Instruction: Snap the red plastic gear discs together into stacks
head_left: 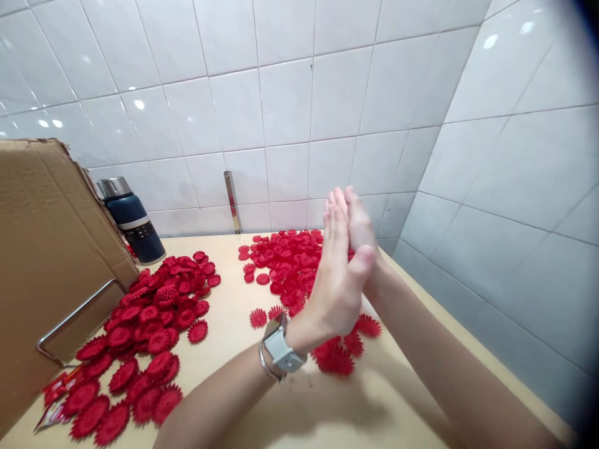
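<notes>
Above the table, my left hand point(334, 280) and my right hand point(362, 227) meet palm to palm, fingers stretched out and pointing up and away. No object shows between them, though the palms themselves are hidden. A watch with a pale strap point(283, 349) and a thin bracelet circle my left wrist. Behind and below the hands spreads a pile of red toothed discs point(285, 262), partly covered by them. A few more red discs point(334, 358) lie just under my wrists. Another heap of red discs point(154, 318) covers the left side.
A cardboard box point(51, 262) stands at the left, with a bent metal wire stand point(79, 318) before it. Behind it is a dark blue bottle point(135, 224). A narrow metal strip point(231, 202) leans on the tiled wall point(285, 100). Small wrappers point(53, 411) lie lower left.
</notes>
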### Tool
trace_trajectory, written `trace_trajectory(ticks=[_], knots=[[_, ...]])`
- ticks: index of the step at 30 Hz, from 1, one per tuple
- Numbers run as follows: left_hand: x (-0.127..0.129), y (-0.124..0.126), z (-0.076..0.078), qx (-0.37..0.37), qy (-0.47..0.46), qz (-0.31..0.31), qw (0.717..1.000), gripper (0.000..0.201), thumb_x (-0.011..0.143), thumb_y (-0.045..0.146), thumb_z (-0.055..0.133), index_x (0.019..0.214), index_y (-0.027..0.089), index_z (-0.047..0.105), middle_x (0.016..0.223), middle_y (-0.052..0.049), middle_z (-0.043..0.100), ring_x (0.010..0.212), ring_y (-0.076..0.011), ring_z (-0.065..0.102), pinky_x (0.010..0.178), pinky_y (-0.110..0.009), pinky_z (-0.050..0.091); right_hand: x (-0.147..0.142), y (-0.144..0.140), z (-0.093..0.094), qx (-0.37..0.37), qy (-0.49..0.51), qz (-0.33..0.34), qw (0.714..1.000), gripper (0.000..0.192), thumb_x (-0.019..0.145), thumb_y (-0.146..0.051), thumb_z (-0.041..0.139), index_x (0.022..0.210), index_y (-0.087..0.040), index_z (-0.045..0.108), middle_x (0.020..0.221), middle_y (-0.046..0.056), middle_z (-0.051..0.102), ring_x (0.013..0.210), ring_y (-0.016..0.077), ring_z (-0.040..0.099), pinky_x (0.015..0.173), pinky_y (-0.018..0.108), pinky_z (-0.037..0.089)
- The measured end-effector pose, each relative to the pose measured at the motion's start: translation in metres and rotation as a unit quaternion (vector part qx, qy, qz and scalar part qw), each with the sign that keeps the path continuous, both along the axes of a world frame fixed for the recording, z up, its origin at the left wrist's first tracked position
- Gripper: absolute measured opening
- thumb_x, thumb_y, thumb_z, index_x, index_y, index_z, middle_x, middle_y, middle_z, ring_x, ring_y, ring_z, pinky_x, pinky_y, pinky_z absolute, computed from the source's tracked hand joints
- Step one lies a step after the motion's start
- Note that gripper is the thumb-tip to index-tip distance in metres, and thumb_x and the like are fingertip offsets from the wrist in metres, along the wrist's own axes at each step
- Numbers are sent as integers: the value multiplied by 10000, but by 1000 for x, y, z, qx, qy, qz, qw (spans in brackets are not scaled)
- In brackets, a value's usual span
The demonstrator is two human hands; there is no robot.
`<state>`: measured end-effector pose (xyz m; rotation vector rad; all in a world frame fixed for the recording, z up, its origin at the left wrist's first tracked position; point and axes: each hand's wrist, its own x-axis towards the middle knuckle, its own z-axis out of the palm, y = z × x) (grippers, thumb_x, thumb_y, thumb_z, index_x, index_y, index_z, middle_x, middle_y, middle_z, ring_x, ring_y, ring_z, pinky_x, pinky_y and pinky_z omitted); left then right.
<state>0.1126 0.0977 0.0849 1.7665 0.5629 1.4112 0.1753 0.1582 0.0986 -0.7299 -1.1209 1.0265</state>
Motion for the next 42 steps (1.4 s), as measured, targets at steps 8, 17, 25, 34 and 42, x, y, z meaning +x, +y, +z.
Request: trace_trajectory(ticks=[8,17,25,34,42], knots=[[0,-6,1,-71,-105,52,991,453,931,401,226,1381,346,213,1478,126,113,1360,-132,24,1124,-281,88,-16,-22,3,48,19,0,999,643,859,-581,247,1409,-260,160,1489,-58,116,1356,109,48,1115,342,77],[-37,16,34,-50,-198,133,970,466,925,426,212,1370,296,267,1479,106,137,1356,-85,20,1117,-241,42,-51,-59,-5,39,-71,160,984,668,871,-567,279,1421,-250,70,1488,-44,69,1359,142,46,1112,407,110],[-12,-15,17,-8,24,6,1000,480,938,391,204,1401,275,145,1485,115,-15,1361,-126,-36,1130,-266,26,-10,-45,17,44,9,-20,999,587,859,-548,250,1388,-295,229,1462,-46,244,1351,155,138,1114,374,109],[-15,-3,15,-17,-50,10,999,500,935,399,235,1401,306,80,1478,142,-23,1357,-124,-59,1127,-259,31,-15,-49,6,43,-75,12,996,600,863,-574,223,1404,-321,158,1485,-101,103,1358,146,20,1122,377,85],[-32,10,28,-60,-194,60,977,488,930,423,219,1397,290,167,1485,128,51,1353,-101,-58,1113,-237,14,-38,-64,-1,70,-197,96,973,663,872,-582,223,1425,-272,27,1494,-54,53,1362,188,12,1106,435,138]])
